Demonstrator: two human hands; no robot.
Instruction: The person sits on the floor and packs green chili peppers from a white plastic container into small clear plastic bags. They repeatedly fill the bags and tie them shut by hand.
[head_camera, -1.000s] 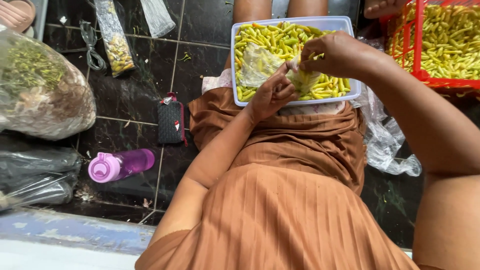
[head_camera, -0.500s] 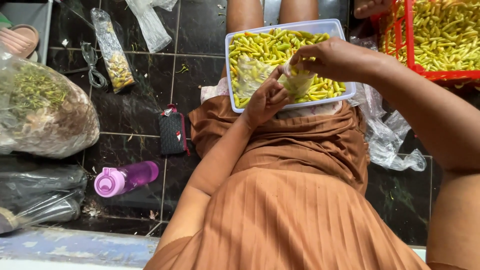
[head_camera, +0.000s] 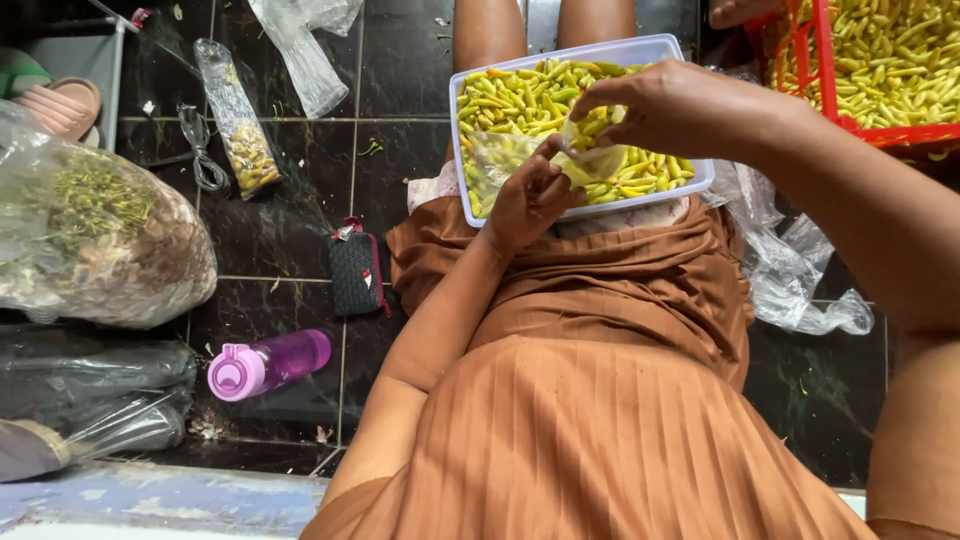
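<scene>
Clear plastic is pinched between the fingers of both hands: a small plastic bag (head_camera: 590, 160) with a few yellow chillies inside it. The left hand (head_camera: 530, 195) grips the bag's near edge with thumb and fingertips closed on the film. The right hand (head_camera: 665, 105) comes in from above and clasps the bag's upper edge, its fingers curled down over the opening. The bag hangs just over the white tub (head_camera: 580, 52), which sits on the person's lap and is heaped with yellow-green chillies (head_camera: 510, 100). Brown pleated cloth covers the lap beneath the tub.

To the right of the tub, a red crate (head_camera: 830, 80) holds more of the same chillies, and crumpled clear plastic (head_camera: 800, 290) lies on the dark tiled floor (head_camera: 290, 240) beside the knee. On the left of the lap lie a small black pouch (head_camera: 355, 272) and a purple bottle (head_camera: 268, 362) on its side. Farther left sits a big clear sack (head_camera: 100, 240) of stems and scraps, and a narrow filled packet (head_camera: 238, 130) lies near it.
</scene>
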